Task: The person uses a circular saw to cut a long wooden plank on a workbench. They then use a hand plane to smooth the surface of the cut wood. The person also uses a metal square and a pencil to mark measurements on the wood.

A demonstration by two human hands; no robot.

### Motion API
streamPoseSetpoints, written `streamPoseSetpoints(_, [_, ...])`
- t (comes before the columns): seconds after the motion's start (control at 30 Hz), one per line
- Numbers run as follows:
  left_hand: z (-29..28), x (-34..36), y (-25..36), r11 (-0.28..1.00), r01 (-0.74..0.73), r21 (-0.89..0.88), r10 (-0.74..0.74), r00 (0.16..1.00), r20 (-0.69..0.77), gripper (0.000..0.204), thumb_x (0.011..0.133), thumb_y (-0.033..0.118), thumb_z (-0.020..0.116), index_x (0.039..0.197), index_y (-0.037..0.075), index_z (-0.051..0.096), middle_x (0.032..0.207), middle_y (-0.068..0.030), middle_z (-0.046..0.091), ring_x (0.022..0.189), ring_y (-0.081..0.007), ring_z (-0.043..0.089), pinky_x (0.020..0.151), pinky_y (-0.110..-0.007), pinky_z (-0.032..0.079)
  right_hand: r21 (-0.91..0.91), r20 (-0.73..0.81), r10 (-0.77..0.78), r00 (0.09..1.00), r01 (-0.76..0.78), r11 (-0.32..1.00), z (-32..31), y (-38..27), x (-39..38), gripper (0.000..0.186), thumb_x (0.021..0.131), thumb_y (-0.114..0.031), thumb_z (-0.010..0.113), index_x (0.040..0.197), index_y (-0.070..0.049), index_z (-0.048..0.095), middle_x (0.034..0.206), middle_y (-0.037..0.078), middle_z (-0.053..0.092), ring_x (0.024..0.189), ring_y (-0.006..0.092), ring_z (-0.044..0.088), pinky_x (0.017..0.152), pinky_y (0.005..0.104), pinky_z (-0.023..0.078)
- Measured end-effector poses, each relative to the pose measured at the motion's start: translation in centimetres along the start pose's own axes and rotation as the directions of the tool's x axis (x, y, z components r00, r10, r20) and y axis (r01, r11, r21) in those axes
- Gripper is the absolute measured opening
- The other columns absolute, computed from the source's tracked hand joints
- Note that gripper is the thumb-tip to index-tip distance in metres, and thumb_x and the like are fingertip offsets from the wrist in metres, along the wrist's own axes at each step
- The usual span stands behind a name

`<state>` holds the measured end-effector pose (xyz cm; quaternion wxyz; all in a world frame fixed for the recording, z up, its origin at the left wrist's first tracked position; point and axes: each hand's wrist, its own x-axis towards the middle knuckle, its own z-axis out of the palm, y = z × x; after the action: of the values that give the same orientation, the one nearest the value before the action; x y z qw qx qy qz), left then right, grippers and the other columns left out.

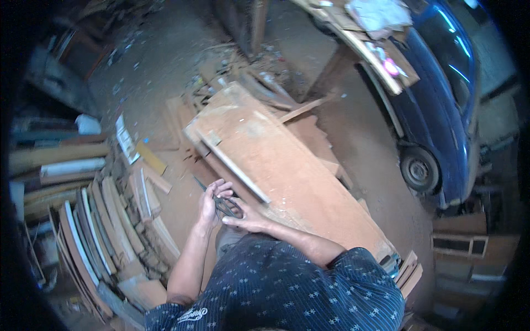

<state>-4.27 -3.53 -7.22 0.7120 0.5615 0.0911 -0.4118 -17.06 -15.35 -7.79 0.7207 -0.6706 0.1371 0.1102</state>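
My left hand point(208, 208) and my right hand point(247, 219) are together in front of my body, both closed on a dark metal tool point(225, 205) with looped handles, like shears, its thin tip pointing up and left. My right hand grips the handle end; my left hand's fingers curl around it nearer the tip. Just beyond them lies a long, dusty wooden board point(298, 182) on a bench, with a narrow wooden strip point(237, 171) along its left side.
Stacked curved planks point(110, 220) lie at left. A dark blue car point(441, 127) stands at right, beside a raised wooden surface point(359, 38) holding a white cloth and small items. Wood offcuts point(215, 71) clutter the far end; more panels point(464, 259) are at lower right.
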Motion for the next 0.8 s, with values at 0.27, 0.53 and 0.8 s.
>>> streamPoseSetpoints(0.27, [9.8,-1.7,0.4,0.935,-0.078,0.346,-0.031,0.953,0.3,0.057,0.108,0.04,0.045,0.14,-0.007,0.051,0.126,-0.0157,0.066,0.11,-0.0192,0.063,0.101,-0.034,0.047,0.632,-0.106,0.115,0.988,-0.022,0.774,-12.0,-3.3,-4.9,0.043,0.092,-0.014,0.075,0.13,-0.001,0.061,0.097,0.001,0.072,0.065,0.0089,0.063,0.058,0.024,0.052])
streamPoseSetpoints(0.53, [8.1,-11.7,0.2,0.749,0.077,0.659,-0.299,0.926,0.231,0.036,0.107,0.03,0.053,0.1,0.0,0.071,0.101,-0.0115,0.072,0.094,-0.0174,0.066,0.087,-0.034,0.052,0.191,-0.65,-0.15,0.745,0.351,0.917,-34.0,-13.0,-6.8,0.04,0.087,-0.011,0.078,0.124,-0.005,0.065,0.094,0.005,0.072,0.073,0.0121,0.065,0.064,0.0289,0.054])
streamPoseSetpoints(0.8, [6.6,-16.5,-0.1,0.874,0.057,0.483,-0.238,0.917,0.321,0.05,0.107,0.025,0.052,0.146,-0.005,0.046,0.129,-0.0138,0.065,0.119,-0.0208,0.061,0.106,-0.035,0.046,-0.389,-0.75,-0.565,0.345,0.461,0.798,-52.3,-30.2,-3.1,0.055,0.081,-0.003,0.081,0.131,0.004,0.06,0.093,0.007,0.072,0.082,0.0131,0.066,0.074,0.029,0.055])
